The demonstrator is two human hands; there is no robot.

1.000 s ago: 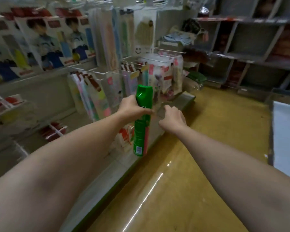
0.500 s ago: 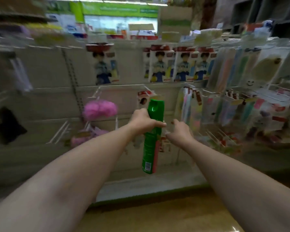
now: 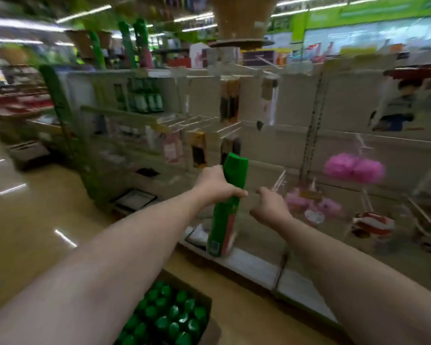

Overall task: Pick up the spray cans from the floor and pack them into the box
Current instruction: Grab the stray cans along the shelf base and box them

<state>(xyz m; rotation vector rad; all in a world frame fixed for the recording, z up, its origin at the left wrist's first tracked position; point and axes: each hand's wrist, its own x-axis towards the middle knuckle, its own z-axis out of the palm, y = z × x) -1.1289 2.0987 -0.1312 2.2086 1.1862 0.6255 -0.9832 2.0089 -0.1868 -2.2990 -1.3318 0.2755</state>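
Fingers (image 3: 235, 192) of left hand (image 3: 215, 184) wrap the tall green spray can (image 3: 228, 202); right hand (image 3: 269, 207) curled, empty. View has swung round: brown cardboard box (image 3: 204, 298) of green caps now below, so packing appears next.

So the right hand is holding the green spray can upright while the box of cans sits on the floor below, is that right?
Not quite: the head view shows the left hand holding the green spray can. The right hand holds nothing. The box of cans does sit on the floor below.
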